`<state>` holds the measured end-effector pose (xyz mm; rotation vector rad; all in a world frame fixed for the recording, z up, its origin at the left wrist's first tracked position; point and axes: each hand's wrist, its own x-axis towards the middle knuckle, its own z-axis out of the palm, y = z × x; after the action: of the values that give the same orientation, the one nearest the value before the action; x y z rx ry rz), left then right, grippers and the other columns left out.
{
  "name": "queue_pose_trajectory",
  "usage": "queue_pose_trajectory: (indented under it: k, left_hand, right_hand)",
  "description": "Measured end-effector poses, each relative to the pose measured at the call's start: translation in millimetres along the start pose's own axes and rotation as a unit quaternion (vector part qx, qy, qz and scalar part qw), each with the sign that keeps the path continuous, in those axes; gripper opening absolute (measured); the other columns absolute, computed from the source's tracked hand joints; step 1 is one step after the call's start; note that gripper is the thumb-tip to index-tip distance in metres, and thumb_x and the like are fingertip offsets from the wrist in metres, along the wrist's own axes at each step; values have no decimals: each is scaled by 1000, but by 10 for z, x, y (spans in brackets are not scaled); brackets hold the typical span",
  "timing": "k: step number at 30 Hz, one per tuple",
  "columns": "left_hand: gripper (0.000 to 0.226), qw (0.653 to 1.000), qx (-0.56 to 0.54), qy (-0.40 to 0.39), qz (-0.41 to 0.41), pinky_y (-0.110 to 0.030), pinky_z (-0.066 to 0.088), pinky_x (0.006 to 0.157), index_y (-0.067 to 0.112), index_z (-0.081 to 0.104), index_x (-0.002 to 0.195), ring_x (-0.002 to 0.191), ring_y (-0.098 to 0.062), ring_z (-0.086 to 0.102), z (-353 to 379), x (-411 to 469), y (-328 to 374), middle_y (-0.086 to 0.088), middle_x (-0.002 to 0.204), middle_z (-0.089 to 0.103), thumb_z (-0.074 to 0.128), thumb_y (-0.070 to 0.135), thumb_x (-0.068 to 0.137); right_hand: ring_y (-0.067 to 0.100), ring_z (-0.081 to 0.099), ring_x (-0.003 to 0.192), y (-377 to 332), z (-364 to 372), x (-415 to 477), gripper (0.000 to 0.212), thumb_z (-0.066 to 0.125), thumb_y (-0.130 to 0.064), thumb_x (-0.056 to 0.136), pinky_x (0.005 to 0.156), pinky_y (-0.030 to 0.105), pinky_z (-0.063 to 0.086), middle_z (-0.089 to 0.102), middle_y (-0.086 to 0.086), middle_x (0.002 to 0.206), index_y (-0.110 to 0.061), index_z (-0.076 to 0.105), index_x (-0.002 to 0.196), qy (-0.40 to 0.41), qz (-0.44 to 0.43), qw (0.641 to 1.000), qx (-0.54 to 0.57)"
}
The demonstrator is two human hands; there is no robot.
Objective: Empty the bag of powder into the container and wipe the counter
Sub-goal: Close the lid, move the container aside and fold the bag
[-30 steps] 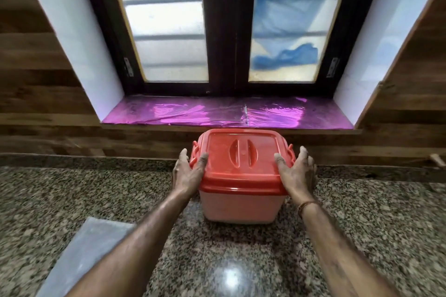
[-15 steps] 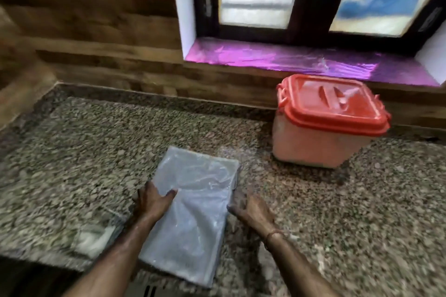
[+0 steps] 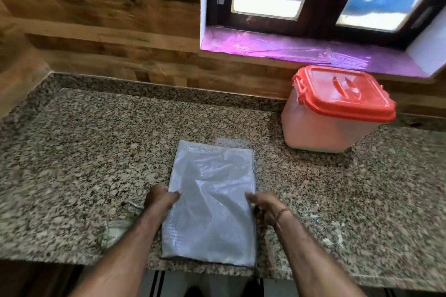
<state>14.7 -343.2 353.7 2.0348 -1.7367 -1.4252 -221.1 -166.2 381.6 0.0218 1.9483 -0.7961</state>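
Grey plastic bag [image 3: 210, 202] lies flat at the near edge of the granite bench [image 3: 72, 152]. Left hand [image 3: 160, 200] pinches its left edge, thumb on top. Right hand [image 3: 264, 206] pinches the right edge. Pale crumpled cloth [image 3: 118, 226] sits just left of the left forearm. Red-lidded container [image 3: 333, 113] is far right, lid on, well apart from the bag.

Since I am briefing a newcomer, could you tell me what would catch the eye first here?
The red lid on the pale container, back right on the granite counter below the shiny purple window sill, stands out first. Next comes the grey bag lying flat at the near edge, its sides gripped by the left hand and right hand.
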Motion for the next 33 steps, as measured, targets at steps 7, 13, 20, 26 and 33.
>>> queue_pose_trajectory:
  k: [7,13,20,26,33]
  left_hand:
    - [26,998,-52,36,27,-31,52,54,11,65,68,55,-22,63,-42,16,-38,-2,62,67,80,24,85]
    - [32,997,-72,4,33,-24,41,50,14,59,73,52,-19,54,-33,-171,121,-1,65,60,74,35,92]
    - [27,970,-153,-175,70,-27,52,54,22,58,102,86,-21,70,-49,-521,18,-5,104,71,71,1,91]
    - [21,987,-103,-108,62,-17,40,37,8,68,108,50,-10,56,-22,-619,81,-9,90,72,65,27,99]
    - [27,974,-29,-204,-93,-18,42,37,2,71,106,44,-9,57,133,-942,-293,-14,92,79,72,26,94]
  right_hand:
    - [13,55,43,-73,-69,-13,13,63,-5,99,33,20,45,58,10,61,-7,55,88,-24,14,989,144]
    - [17,67,43,-117,-163,-65,12,63,-9,100,34,23,52,65,20,84,1,58,102,9,-28,983,180]
    - [15,63,45,193,-381,-28,11,59,-9,102,33,22,49,65,16,86,-2,60,110,-37,-42,986,155]
    - [13,67,55,319,-614,-65,28,69,-20,96,50,22,56,70,13,99,-1,63,117,-135,-36,987,75]
    - [14,60,46,581,-722,-4,18,57,-12,103,36,21,46,65,8,63,2,62,112,-103,-49,992,49]
